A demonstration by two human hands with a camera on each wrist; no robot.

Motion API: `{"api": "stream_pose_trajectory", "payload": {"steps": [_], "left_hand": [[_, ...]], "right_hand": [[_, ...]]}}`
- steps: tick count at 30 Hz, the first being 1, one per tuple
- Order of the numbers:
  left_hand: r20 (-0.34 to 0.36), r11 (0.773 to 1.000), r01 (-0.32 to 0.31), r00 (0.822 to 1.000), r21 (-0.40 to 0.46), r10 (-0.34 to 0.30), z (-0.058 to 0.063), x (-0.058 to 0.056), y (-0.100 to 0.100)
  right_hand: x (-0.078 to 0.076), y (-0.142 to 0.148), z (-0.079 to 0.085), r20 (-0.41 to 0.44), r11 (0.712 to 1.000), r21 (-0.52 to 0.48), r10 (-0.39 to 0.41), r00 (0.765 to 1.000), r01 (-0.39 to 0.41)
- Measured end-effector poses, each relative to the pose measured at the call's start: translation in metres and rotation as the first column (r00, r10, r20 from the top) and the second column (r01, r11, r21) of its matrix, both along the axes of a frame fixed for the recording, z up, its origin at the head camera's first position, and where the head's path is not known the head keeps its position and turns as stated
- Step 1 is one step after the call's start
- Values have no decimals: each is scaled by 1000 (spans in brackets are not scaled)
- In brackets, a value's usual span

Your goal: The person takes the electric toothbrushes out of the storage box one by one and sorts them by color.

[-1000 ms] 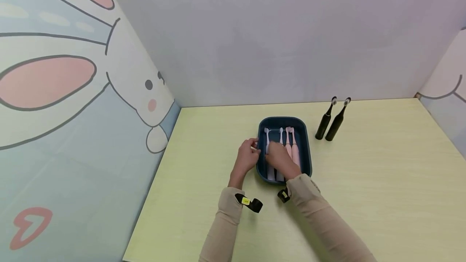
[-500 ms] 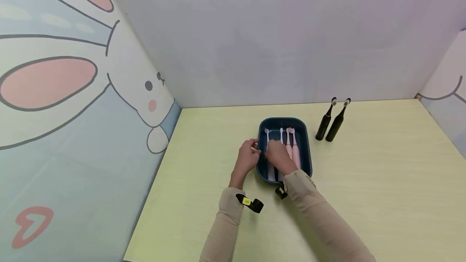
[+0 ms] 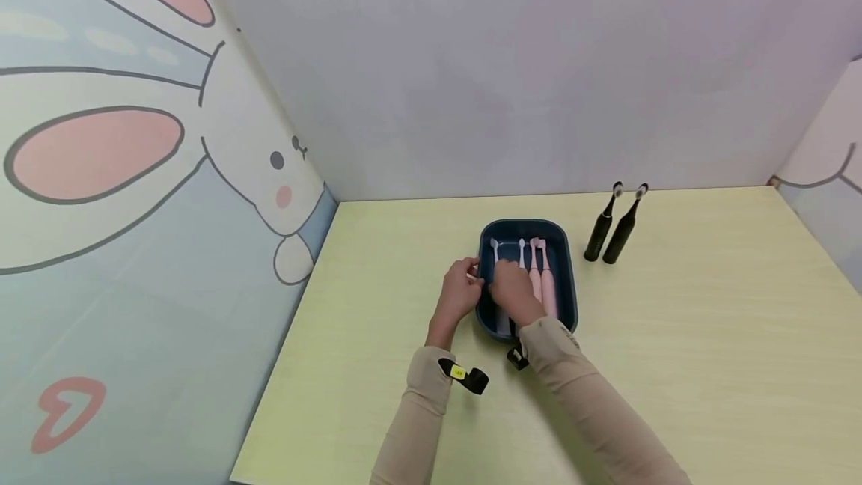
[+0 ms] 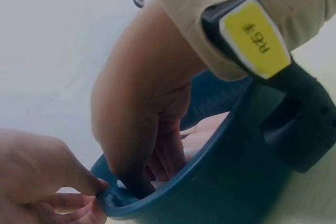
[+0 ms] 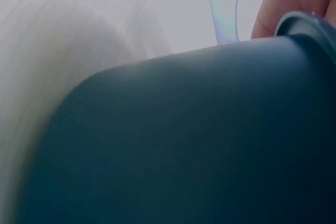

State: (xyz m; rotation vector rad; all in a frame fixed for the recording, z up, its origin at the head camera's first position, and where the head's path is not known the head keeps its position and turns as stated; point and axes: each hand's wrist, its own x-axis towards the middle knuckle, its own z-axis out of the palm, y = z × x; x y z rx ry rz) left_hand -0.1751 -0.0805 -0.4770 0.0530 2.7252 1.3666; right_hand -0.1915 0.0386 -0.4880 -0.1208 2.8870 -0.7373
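Note:
A dark blue plastic bin [image 3: 569, 275] stands on the table with several electric toothbrushes lying in it. Two are pink [image 3: 548, 290]; white ones [image 3: 503, 322] lie to their left, partly covered. At the left rim, my left hand [image 3: 461, 292] pinches the bin's edge between thumb and fingers, as the left wrist view also shows. My right hand [image 3: 513, 292] reaches down into the bin over the white toothbrushes, fingers pointing downward. Its fingertips are hidden below the rim in the left wrist view, so what they hold cannot be made out. The bin's outer wall [image 5: 184, 135] fills the right wrist view.
Two black electric toothbrushes [image 3: 619, 234] stand on the table right of the bin. A grey wall [image 3: 525, 73] rises behind the table, and a wall with a rabbit drawing [image 3: 242, 163] borders the left side.
My right hand and forearm have shifted slightly left, showing more of the pink toothbrush handles. My left hand stays at the bin's rim. The black toothbrushes have not moved.

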Motion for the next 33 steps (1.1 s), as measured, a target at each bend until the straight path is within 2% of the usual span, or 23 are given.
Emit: {"api": "stream_pose_trajectory", "payload": {"steps": [5,8,11,18,25,33], "left_hand": [[11,1000,-9,1000,-3,9,0,0,0],[15,1000,-11,1000,-11,11,0,-1,-1],[10,1000,-10,1000,-16,10,0,-1,-1],[2,1000,1,1000,-4,-1,-1,1,-1],[-6,1000,-6,1000,-3,6,0,2,-1],[-27,1000,2,1000,-1,-2,2,3,0]], "right_hand": [[1,4,0,58,993,-100,-49,997,55],[4,6,2,38,985,-158,-66,997,71],[8,10,3,-20,971,-227,-84,996,77],[16,16,4,-77,916,-388,-144,987,103],[24,20,13,-137,889,-442,-200,970,120],[29,26,23,-179,808,-585,-220,959,77]]}}
